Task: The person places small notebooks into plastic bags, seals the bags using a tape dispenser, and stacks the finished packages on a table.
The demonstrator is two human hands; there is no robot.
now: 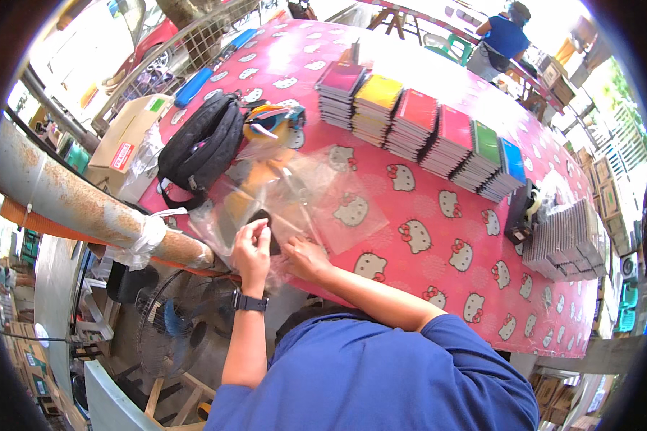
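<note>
On the pink counter [428, 273], clear plastic bags [289, 197] lie near the edge. The curled left hand [251, 253] is by a black object [274, 241], the right hand [306, 258] at the bags; what either grip holds, I cannot tell. Beyond are a black bag [203, 140] and notebook stacks [414, 115].

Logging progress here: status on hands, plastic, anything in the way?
Left hand at black object, grip unclear. Right hand on clear plastic. Black bag nearby.

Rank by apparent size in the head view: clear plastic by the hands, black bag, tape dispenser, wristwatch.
1. Clear plastic, taken as one spread
2. Black bag
3. Tape dispenser
4. Wristwatch

Apparent size only; their nearness to the camera differs.
</note>
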